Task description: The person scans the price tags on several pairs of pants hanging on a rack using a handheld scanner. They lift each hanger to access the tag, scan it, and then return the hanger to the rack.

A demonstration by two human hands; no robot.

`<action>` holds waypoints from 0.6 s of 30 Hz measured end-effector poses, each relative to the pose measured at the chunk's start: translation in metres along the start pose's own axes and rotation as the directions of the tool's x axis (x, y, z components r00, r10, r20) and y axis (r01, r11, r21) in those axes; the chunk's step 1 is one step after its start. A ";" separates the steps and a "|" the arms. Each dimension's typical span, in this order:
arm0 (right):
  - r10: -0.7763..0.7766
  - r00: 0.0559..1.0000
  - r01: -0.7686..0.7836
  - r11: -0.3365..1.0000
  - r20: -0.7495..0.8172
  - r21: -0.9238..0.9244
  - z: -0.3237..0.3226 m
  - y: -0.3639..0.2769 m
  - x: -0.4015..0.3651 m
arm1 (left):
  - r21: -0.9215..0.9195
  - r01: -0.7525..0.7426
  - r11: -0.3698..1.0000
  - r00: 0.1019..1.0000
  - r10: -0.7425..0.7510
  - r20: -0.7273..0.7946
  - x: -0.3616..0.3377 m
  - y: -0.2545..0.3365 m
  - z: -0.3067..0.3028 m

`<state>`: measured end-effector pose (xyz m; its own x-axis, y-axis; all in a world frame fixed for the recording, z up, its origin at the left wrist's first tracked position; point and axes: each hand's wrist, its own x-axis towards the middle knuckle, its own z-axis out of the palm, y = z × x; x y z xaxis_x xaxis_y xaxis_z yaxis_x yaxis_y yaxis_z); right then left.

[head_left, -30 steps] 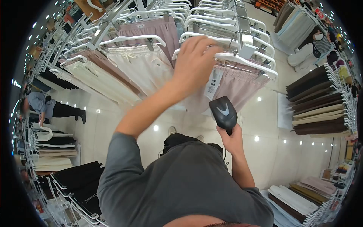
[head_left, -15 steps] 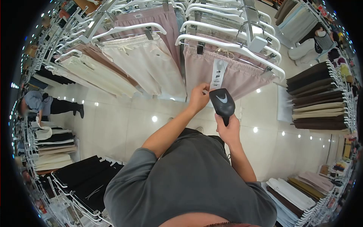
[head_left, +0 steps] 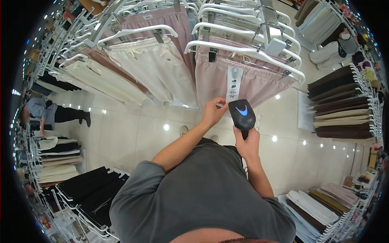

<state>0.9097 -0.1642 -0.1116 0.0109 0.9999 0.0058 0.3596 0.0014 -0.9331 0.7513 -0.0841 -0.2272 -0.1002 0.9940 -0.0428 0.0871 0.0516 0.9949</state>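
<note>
Scanner now glows blue beside the tag.

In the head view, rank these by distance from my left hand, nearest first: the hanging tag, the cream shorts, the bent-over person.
1. Hanging tag, pinched at its lower end by the left hand.
2. Cream shorts, up-left on the rack.
3. Bent-over person, far left across the floor.

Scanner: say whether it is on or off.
On: the curved mark on the scanner glows blue, held close under the tag.
</note>
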 end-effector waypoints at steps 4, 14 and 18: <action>-0.020 1.000 0.020 1.000 -0.006 -0.010 -0.001 0.000 -0.001 | 0.024 -0.013 1.000 1.000 0.013 0.007 0.001 -0.001 -0.001; 0.025 0.997 -0.023 0.999 0.073 -0.031 -0.018 0.005 -0.006 | 0.416 -0.442 0.795 0.897 0.389 0.210 0.016 0.173 -0.066; 0.075 0.981 -0.098 0.987 0.179 0.125 -0.015 -0.003 -0.008 | 0.546 -0.763 0.345 0.473 0.875 0.108 0.050 0.246 -0.069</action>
<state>0.9231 -0.1722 -0.1036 -0.1297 0.9832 -0.1286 0.2369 -0.0952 -0.9669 0.6995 -0.0282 0.0219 0.1358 0.5252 0.8400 0.6477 -0.6887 0.3259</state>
